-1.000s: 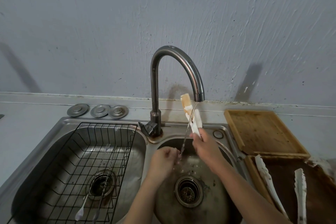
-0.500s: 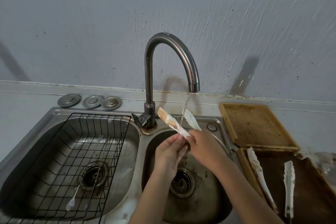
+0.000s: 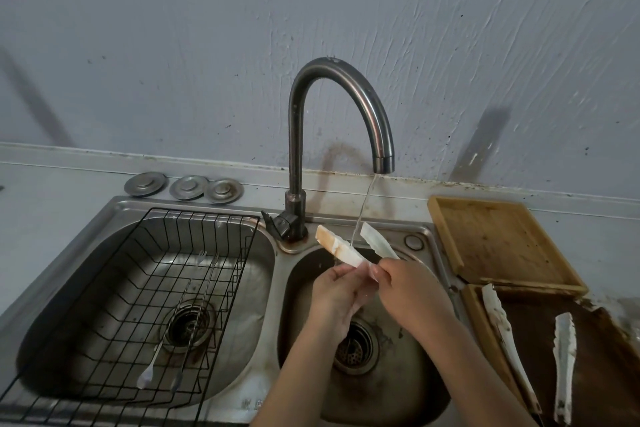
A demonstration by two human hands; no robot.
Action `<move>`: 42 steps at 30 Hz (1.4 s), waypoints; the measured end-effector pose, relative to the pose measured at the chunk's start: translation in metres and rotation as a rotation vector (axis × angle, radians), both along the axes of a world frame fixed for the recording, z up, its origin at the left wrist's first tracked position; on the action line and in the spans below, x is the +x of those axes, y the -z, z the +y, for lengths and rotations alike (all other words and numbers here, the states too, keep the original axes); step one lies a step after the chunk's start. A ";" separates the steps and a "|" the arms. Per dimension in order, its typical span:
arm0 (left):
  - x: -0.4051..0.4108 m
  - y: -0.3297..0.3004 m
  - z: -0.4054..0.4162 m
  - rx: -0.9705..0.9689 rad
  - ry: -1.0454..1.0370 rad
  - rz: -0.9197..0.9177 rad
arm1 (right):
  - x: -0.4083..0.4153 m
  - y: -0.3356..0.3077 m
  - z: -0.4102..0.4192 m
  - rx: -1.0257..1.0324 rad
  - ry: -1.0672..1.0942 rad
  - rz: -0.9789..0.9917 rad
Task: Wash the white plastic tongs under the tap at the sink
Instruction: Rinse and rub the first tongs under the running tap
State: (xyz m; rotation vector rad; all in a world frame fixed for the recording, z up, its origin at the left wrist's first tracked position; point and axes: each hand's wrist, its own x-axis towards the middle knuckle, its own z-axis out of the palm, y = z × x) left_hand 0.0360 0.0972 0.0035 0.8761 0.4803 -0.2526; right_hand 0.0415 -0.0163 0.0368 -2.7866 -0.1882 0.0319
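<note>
Gripping white tongs (image 3: 349,248) w/ both hands, L (image 3: 337,298) & R (image 3: 410,288), under tap (image 3: 341,135) stream.

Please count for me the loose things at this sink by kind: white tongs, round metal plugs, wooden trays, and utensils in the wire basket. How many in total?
White tongs: 2, one held by both hands under the tap, one on the dark tray
Round metal plugs: 3
Wooden trays: 2, light, dark
Utensils in basket: 2
Total: 9
</note>
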 end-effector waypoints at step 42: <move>0.013 -0.005 0.009 0.199 0.089 0.043 | -0.009 -0.020 -0.032 0.151 -0.053 0.156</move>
